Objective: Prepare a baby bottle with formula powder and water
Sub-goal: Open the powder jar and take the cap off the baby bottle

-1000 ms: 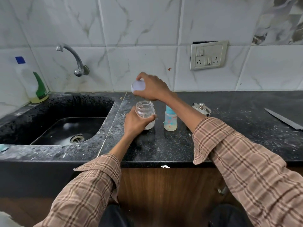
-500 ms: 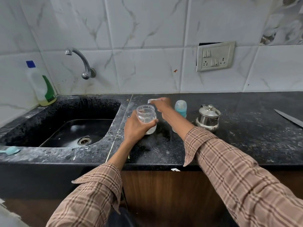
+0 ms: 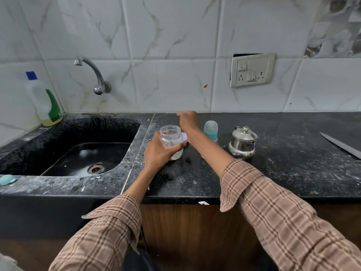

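Head view: left hand (image 3: 158,151) grips lidless clear jar (image 3: 171,137) holding pale powder.

On the counter (image 3: 273,173): one open jar (image 3: 170,137), one white lid (image 3: 184,137) just behind it, one baby bottle (image 3: 211,130), one steel pot (image 3: 243,142), and one knife (image 3: 340,144) at the right edge. At the back left corner stands one soap bottle (image 3: 44,100). One sink (image 3: 58,137), one tap (image 3: 93,75), one switch plate (image 3: 252,70), one blue soap bar (image 3: 7,179) at the front left edge. Two hands: left (image 3: 158,153), right (image 3: 188,119).
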